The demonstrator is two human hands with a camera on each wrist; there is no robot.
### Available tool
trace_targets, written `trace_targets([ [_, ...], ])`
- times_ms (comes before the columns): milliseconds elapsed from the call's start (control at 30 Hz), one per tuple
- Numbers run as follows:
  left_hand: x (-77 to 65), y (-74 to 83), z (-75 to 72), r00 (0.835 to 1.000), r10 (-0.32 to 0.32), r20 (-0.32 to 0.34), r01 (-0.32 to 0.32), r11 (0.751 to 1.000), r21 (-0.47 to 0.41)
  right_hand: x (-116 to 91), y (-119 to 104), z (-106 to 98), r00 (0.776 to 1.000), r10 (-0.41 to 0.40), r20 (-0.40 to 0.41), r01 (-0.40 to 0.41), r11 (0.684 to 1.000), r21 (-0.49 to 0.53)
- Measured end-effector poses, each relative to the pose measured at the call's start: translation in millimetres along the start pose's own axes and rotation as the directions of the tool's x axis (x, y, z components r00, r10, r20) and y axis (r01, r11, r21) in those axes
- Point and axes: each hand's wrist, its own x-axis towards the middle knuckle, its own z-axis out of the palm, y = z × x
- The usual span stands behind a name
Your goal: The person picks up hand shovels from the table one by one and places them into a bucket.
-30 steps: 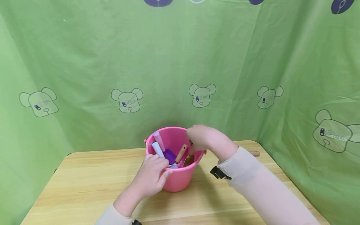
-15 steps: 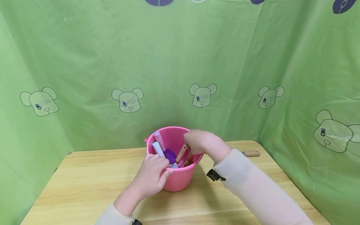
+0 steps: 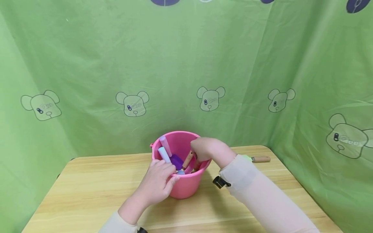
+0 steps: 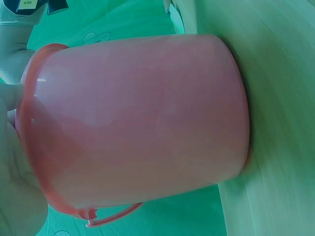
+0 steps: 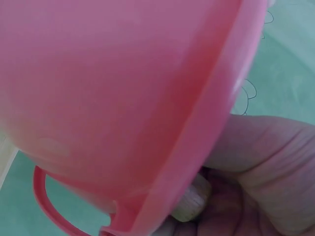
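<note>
A pink bucket (image 3: 185,187) stands upright on the table. My left hand (image 3: 158,179) grips its near left rim, fingers over the edge and thumb along the front. My right hand (image 3: 207,150) reaches over the right rim. In the right wrist view, its thumb and fingers hold a wooden-handled tool (image 5: 192,202); the tool's lower end is hidden in the bucket. Inside, a lilac handle (image 3: 165,146) and a light blue handle (image 3: 164,154) lean at the left. A purple scoop-like piece (image 3: 176,161) lies in the middle, beside another wooden handle (image 3: 188,160) with a hole.
Behind my right forearm, a tool with a wooden handle (image 3: 261,159) and a pale green head lies on the wooden table (image 3: 96,187). Green curtains (image 3: 175,64) hang at the back and sides. The bucket's pink carrying loop (image 4: 118,215) hangs down its side.
My right hand has moved a little down and left, deeper into the bucket, with the wooden-handled tool. The pale green tool now shows more behind my forearm. My left hand has stayed put.
</note>
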Motion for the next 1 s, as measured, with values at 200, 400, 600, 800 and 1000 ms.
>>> trace_targets([
  [200,0.3,-0.9,0.6,1.0,0.005,-0.001,-0.005,1.0,0.001,4,2,1,1.0,0.021,0.002,-0.021,1.0,-0.001],
  [400,0.1,-1.1,0.5,1.0,0.004,0.0,-0.004,1.0,0.007,11,3,3,0.999,0.035,-0.04,-0.037,0.997,-0.061],
  [600,-0.4,-1.9,1.7,1.0,0.002,-0.003,-0.002,1.0,0.002,16,-2,6,0.995,0.086,-0.057,-0.09,0.993,-0.071],
  [800,-0.6,-0.7,2.2,1.0,-0.004,-0.009,0.004,1.0,-0.009,22,-1,9,0.994,0.057,-0.09,-0.074,0.975,-0.21],
  [1000,-0.8,-1.0,2.3,1.0,-0.009,-0.003,0.009,1.0,-0.004,27,3,12,0.989,0.022,-0.143,-0.061,0.958,-0.279],
])
